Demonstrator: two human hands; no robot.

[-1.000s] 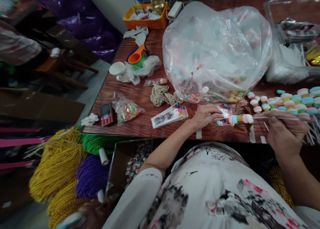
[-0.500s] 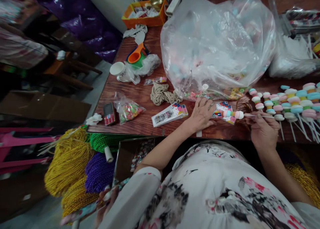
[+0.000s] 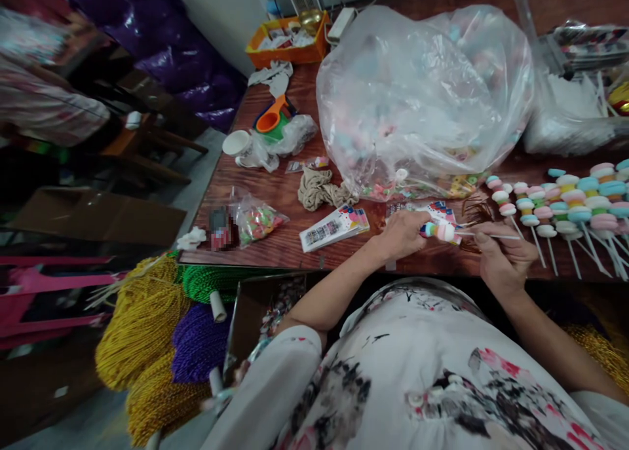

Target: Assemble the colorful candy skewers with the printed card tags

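Observation:
A white stick threaded with small pastel macaron-shaped pieces lies level between my two hands, just above the table's front edge. My left hand is closed around its left end, and the fingertips are partly hidden. On the other side, my right hand pinches the bare part of the stick between thumb and fingers. Printed cards lie beneath and behind the pieces, partly covered by my left hand. Brown twist ties lie behind my right hand. Several finished-looking macaron sticks rest in a row at the right.
A large clear bag of pastel pieces fills the table's back middle. To the left are a card stack, a crumpled cloth, a small bag of pieces and a cup. Coloured cord bundles sit below the table's left end.
My left hand has gone from lying spread on the table and cards to closing on the stick's left end. My right hand has shifted slightly left with the stick.

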